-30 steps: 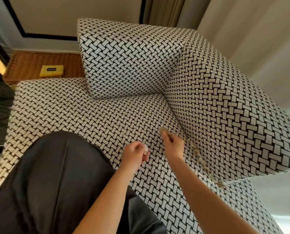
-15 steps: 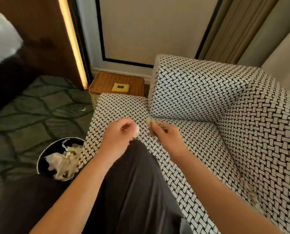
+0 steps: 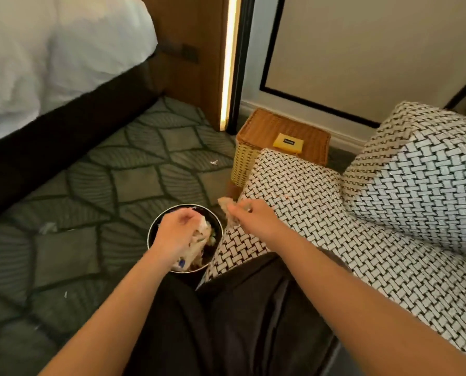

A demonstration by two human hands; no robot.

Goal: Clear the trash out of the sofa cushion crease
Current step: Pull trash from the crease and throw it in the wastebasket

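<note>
Trash scrap (image 3: 224,205), tan and crumpled, is pinched in my right grip (image 3: 252,217) at centre frame, over the sofa seat (image 3: 294,191) edge. Left of it, my left grip (image 3: 176,233) curls above the bin (image 3: 152,226) of wads; whether it holds anything I cannot tell. Wicker basket (image 3: 275,126) stands beyond the seat. White bits (image 3: 213,162) on the carpet are blurred.

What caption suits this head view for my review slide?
Left hand over the trash bin, right hand pinching a scrap by the patterned sofa.
</note>
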